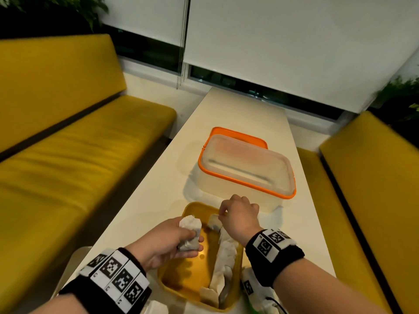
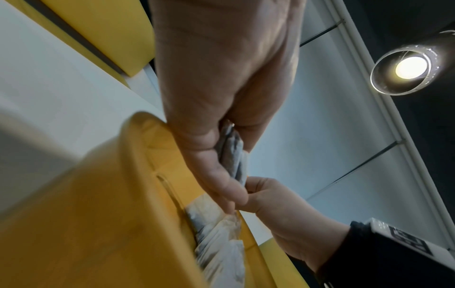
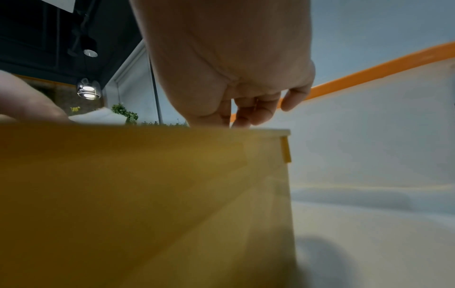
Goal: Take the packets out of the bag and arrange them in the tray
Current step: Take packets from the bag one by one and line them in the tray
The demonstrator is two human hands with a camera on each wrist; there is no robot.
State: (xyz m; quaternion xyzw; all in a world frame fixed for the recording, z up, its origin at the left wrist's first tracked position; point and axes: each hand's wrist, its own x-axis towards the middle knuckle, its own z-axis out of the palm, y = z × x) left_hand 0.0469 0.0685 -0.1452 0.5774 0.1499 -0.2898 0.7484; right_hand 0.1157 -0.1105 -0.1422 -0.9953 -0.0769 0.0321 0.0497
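Observation:
A yellow tray [image 1: 181, 275] sits at the near end of the white table. A row of white packets [image 1: 225, 257] stands along its right wall. Over the tray's left side, my left hand [image 1: 192, 242] grips a bundle of white packets [image 1: 190, 227]. My right hand [image 1: 221, 215] pinches one packet [image 1: 213, 222] at the far end of the row. In the left wrist view the left hand [image 2: 229, 171] clasps the bundle [image 2: 232, 155], with the right hand [image 2: 248, 187] just beyond. In the right wrist view the right hand's fingers [image 3: 246, 117] dip behind the tray wall [image 3: 147, 194].
A clear container with an orange rim [image 1: 247, 175] stands just beyond the tray, on an orange lid [image 1: 238, 135]. Yellow benches [image 1: 68, 155] flank the narrow table [image 1: 226, 114] on both sides. Something white lies at the bottom edge [image 1: 156, 307]; I cannot tell what it is.

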